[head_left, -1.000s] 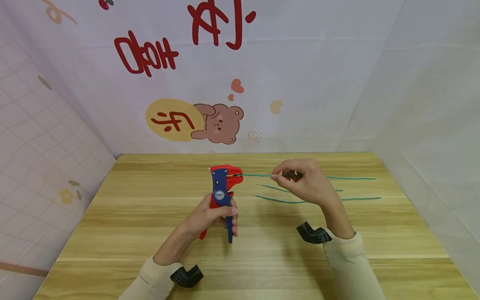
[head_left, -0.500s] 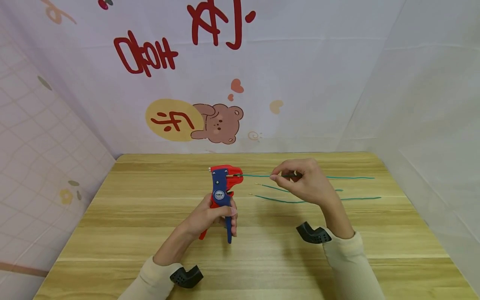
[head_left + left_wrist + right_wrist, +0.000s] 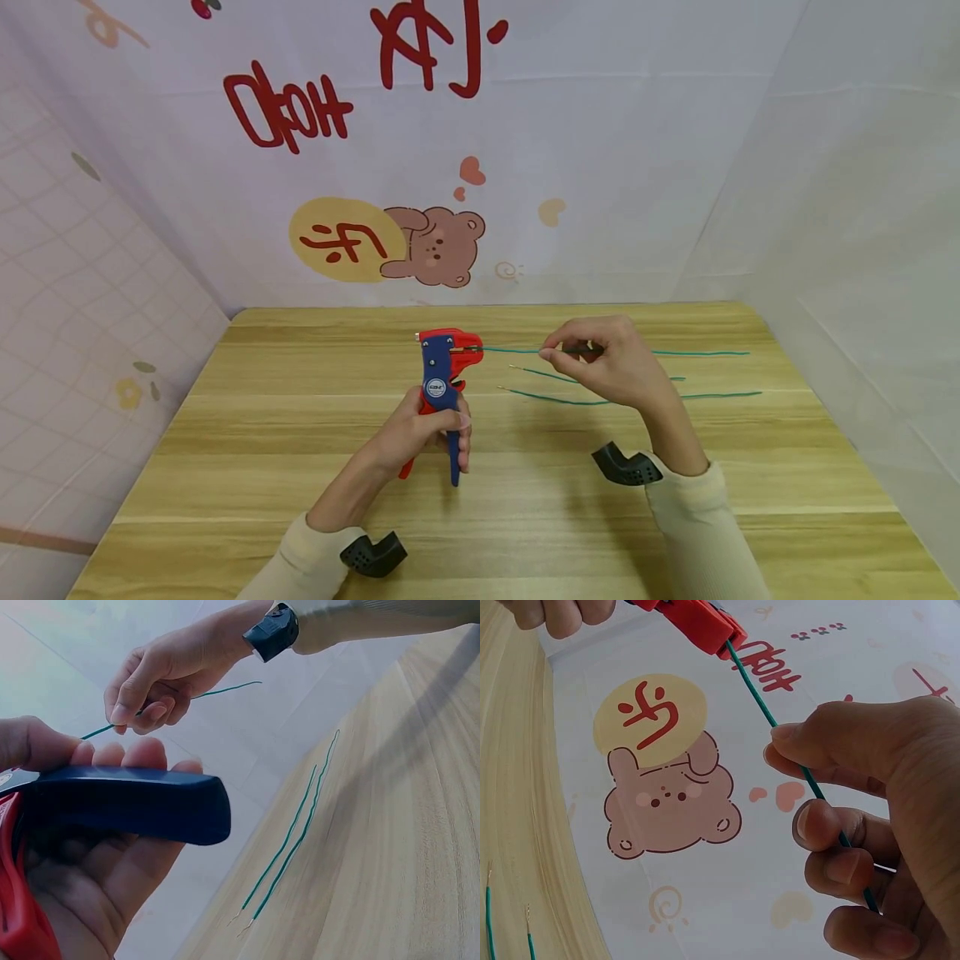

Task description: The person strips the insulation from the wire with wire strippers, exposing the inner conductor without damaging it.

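Observation:
My left hand [image 3: 411,433] grips the handles of a red-and-blue wire stripper [image 3: 437,364], its head pointing up and its mouth facing right. One end of a green wire [image 3: 510,350] lies in the stripper's mouth. My right hand [image 3: 611,362] pinches this wire between thumb and forefinger, a short way right of the tool; its far end sticks out behind the hand. In the right wrist view the wire [image 3: 754,690] runs taut-looking into the red jaws. Two more green wires, a shorter one [image 3: 286,832] and a longer one [image 3: 301,831], lie on the table with bare copper ends.
The wooden table [image 3: 300,483] reaches to a white printed cloth [image 3: 637,167] behind it, with more cloth at both sides. Each wrist wears a black camera mount, the left one [image 3: 373,554] and the right one [image 3: 627,466].
The stripper's blue handle has come slightly nearer to the red one in my left hand. My right hand and the pinched wire have hardly moved. The head view has shifted a little.

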Motion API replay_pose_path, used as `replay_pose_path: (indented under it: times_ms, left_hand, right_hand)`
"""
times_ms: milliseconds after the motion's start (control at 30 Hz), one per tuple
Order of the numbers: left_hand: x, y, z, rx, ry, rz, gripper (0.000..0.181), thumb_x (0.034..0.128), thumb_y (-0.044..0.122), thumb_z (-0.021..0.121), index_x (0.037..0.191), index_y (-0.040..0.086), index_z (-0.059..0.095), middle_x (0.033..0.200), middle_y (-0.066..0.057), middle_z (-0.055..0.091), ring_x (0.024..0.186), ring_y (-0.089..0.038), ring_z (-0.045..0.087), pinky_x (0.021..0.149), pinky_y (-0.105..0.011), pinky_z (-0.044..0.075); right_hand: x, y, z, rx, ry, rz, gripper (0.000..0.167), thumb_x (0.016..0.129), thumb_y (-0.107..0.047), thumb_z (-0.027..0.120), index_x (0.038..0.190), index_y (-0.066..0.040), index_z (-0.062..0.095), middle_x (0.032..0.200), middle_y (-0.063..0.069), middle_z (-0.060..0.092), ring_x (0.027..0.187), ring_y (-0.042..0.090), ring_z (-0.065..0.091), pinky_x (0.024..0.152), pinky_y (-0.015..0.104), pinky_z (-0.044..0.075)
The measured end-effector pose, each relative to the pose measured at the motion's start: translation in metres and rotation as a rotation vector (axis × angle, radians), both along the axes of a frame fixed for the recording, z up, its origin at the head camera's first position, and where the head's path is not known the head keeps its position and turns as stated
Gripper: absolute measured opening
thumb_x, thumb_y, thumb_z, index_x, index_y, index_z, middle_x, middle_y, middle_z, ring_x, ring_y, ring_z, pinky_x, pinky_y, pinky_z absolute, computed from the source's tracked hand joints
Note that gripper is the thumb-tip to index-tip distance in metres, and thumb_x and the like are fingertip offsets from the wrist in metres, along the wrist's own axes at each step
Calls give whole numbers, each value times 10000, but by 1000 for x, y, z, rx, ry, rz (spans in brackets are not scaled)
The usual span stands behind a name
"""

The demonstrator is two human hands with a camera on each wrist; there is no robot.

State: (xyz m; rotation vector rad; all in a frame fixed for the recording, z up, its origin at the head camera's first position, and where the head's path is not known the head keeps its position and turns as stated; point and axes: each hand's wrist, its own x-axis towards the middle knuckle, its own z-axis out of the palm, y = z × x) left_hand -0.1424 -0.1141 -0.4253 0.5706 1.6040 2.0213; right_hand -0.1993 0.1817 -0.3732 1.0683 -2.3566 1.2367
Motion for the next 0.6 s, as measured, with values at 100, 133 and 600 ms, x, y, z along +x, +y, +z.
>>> replay_pose_path:
  times_ms: [100, 133, 600]
  left_hand:
    - [0, 0, -1, -5, 2, 12, 92, 983, 55, 529, 919, -4, 558, 727, -12, 672, 640, -154, 716, 685, -418, 657]
    - [0, 0, -1, -9, 3, 17, 91, 983, 55, 528, 917, 1, 560, 726, -13, 670, 638, -154, 715, 681, -410, 656]
    - [4, 7, -2, -85, 30, 83, 126, 985, 87, 621, 913, 14, 548, 670, -6, 653, 574, -151, 689, 621, -381, 642]
  right_hand:
    - [0, 0, -1, 11, -6, -5, 212, 884, -55, 764, 873, -266, 779, 678, -131, 622, 547, 31, 415, 487, 160, 322]
    - [0, -1, 0, 14, -8, -7, 211, 884, -57, 765, 873, -267, 779, 679, -132, 622, 548, 32, 417, 487, 161, 324]
    - [1, 1, 2, 27, -2, -20, 191, 883, -50, 760, 878, -240, 782, 659, -141, 603, 541, 30, 416, 484, 167, 323]
